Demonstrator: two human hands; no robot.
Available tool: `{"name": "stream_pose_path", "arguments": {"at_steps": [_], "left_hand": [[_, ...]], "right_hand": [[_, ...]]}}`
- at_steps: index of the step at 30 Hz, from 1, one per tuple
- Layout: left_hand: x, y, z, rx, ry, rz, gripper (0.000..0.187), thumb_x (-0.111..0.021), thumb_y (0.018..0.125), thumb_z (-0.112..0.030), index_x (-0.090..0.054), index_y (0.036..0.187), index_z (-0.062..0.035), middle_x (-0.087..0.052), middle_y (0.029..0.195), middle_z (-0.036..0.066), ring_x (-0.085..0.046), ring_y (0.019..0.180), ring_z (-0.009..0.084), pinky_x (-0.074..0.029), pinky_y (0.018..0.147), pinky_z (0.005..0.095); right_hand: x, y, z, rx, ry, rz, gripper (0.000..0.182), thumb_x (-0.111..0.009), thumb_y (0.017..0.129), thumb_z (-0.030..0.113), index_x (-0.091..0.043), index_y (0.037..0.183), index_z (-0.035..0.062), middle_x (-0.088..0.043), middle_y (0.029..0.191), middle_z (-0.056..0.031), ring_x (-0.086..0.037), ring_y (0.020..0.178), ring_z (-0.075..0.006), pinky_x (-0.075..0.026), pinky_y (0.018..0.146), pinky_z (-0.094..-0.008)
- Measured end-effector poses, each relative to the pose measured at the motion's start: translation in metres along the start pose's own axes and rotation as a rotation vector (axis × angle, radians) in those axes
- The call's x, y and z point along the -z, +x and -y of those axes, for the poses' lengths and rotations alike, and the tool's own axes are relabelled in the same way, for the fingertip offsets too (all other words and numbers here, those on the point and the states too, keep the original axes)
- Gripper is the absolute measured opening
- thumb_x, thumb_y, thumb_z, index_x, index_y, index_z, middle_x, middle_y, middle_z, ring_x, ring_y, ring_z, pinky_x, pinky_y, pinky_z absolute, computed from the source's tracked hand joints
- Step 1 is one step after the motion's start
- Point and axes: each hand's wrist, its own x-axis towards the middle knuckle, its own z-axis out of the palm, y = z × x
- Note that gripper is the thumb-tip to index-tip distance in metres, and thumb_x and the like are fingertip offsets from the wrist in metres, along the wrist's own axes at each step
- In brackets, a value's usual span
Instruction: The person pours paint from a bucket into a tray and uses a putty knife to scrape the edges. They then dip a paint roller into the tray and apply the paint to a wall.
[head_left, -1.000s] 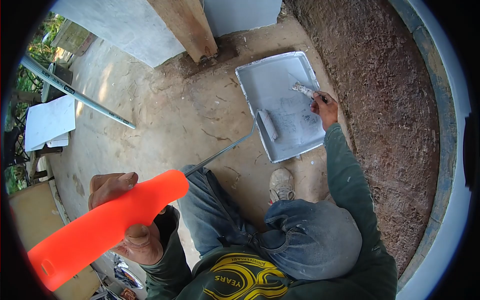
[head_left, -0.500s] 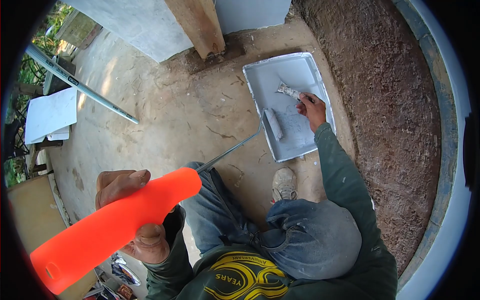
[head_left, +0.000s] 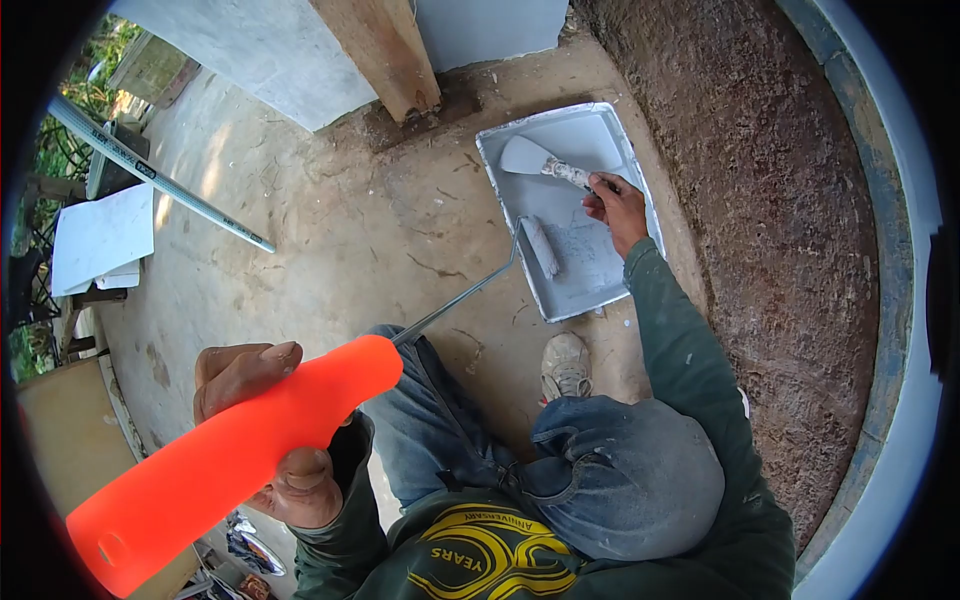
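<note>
My left hand [head_left: 292,480] is closed around the bright orange handle of a paint roller [head_left: 250,450], close to the camera. Its thin metal rod runs away to a paint-covered roller sleeve [head_left: 540,248], which rests inside the paint tray [head_left: 490,165]. In my right hand [head_left: 617,210] is a paint-spattered putty knife [head_left: 548,165], held by its handle over the tray. The knife's broad pale blade points left, near the tray's far-left part. Whitish-grey paint coats the tray's inside.
A wooden post [head_left: 385,60] stands on the concrete floor [head_left: 340,220] beyond the tray. A rough brown surface [head_left: 740,180] runs along the right. At left, a pale pole [head_left: 160,178] slants over the floor, near white sheets [head_left: 103,235]. My shoe [head_left: 567,366] is just below the tray.
My right hand has shifted slightly and the putty knife's blade, barely distinguishable before, now shows clearly toward the tray's far-left part. My left hand keeps its hold on the roller.
</note>
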Motion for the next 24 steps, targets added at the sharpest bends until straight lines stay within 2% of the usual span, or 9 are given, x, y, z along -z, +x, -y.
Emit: {"name": "stream_pose_path", "arguments": {"at_steps": [3,6,13,15,16,18,19,21,24], "left_hand": [[0.000,0.000,-0.001,-0.031,0.001,0.020,0.064,-0.066,0.087,-0.048,-0.060,0.108,0.0124,-0.050,0.098,0.020,-0.055,0.064,0.0209,-0.046,0.038,0.0242],[-0.001,-0.002,-0.004,-0.017,-0.012,0.016,0.064,-0.066,0.087,-0.048,-0.060,0.108,0.0123,-0.050,0.098,0.020,-0.056,0.065,0.0211,-0.046,0.038,0.0242],[-0.003,-0.003,-0.007,-0.017,-0.013,0.009,0.064,-0.066,0.087,-0.048,-0.059,0.108,0.0127,-0.051,0.100,0.021,-0.056,0.069,0.0219,-0.047,0.039,0.0247],[-0.002,-0.003,-0.006,-0.026,-0.007,0.023,0.065,-0.066,0.087,-0.048,-0.059,0.108,0.0128,-0.051,0.101,0.021,-0.056,0.072,0.0220,-0.047,0.039,0.0249],[-0.003,-0.003,-0.006,-0.027,-0.009,0.024,0.065,-0.066,0.087,-0.048,-0.059,0.108,0.0128,-0.051,0.101,0.021,-0.056,0.072,0.0220,-0.047,0.039,0.0249],[-0.005,-0.002,-0.008,-0.012,-0.027,0.009,0.065,-0.066,0.087,-0.048,-0.059,0.109,0.0127,-0.051,0.101,0.020,-0.056,0.073,0.0215,-0.047,0.040,0.0248],[-0.006,-0.001,-0.010,-0.012,-0.032,0.010,0.065,-0.066,0.087,-0.048,-0.059,0.109,0.0127,-0.051,0.101,0.020,-0.056,0.073,0.0215,-0.047,0.040,0.0248],[-0.008,0.000,-0.015,0.054,-0.090,0.012,0.065,-0.067,0.087,-0.048,-0.059,0.109,0.0123,-0.051,0.101,0.020,-0.055,0.073,0.0208,-0.047,0.041,0.0249],[-0.011,0.001,-0.017,0.070,-0.125,-0.008,0.063,-0.068,0.087,-0.047,-0.059,0.109,0.0118,-0.051,0.100,0.019,-0.054,0.072,0.0201,-0.047,0.043,0.0252]], "right_hand": [[0.007,-0.001,0.014,0.090,-0.064,-0.005,0.026,-0.068,0.090,0.018,-0.065,0.109,-0.0008,-0.066,0.084,-0.0057,-0.065,0.066,-0.0122,-0.054,0.056,-0.0241],[0.010,-0.007,0.034,0.337,-0.273,-0.005,0.025,-0.068,0.089,0.017,-0.066,0.106,-0.0021,-0.068,0.078,-0.0066,-0.065,0.063,-0.0119,-0.053,0.052,-0.0250],[0.013,-0.032,0.074,0.474,-0.500,-0.093,0.022,-0.068,0.088,0.016,-0.068,0.106,0.0041,-0.070,0.080,-0.0082,-0.067,0.063,-0.0114,-0.053,0.056,-0.0273],[0.016,-0.035,0.080,0.561,-0.599,-0.162,0.022,-0.068,0.088,0.016,-0.068,0.106,0.0042,-0.069,0.077,-0.0111,-0.068,0.065,-0.0166,-0.053,0.061,-0.0303],[0.018,-0.037,0.083,0.561,-0.599,-0.164,0.022,-0.068,0.088,0.016,-0.068,0.106,0.0042,-0.069,0.077,-0.0111,-0.068,0.065,-0.0166,-0.053,0.061,-0.0303],[0.024,-0.040,0.089,0.631,-0.792,-0.223,0.023,-0.067,0.088,0.017,-0.067,0.107,0.0035,-0.068,0.081,-0.0165,-0.070,0.073,-0.0273,-0.054,0.068,-0.0363],[0.028,-0.037,0.087,0.630,-0.794,-0.228,0.023,-0.067,0.088,0.017,-0.067,0.107,0.0035,-0.068,0.081,-0.0165,-0.070,0.073,-0.0273,-0.054,0.068,-0.0363],[0.038,-0.026,0.078,0.803,-0.889,-0.317,0.023,-0.066,0.088,0.016,-0.067,0.108,0.0043,-0.068,0.088,-0.0207,-0.067,0.083,-0.0369,-0.053,0.073,-0.0417],[0.052,-0.012,0.069,0.824,-0.941,-0.367,0.024,-0.065,0.088,0.016,-0.066,0.110,0.0047,-0.067,0.096,-0.0236,-0.065,0.087,-0.0415,-0.052,0.076,-0.0453]]}}
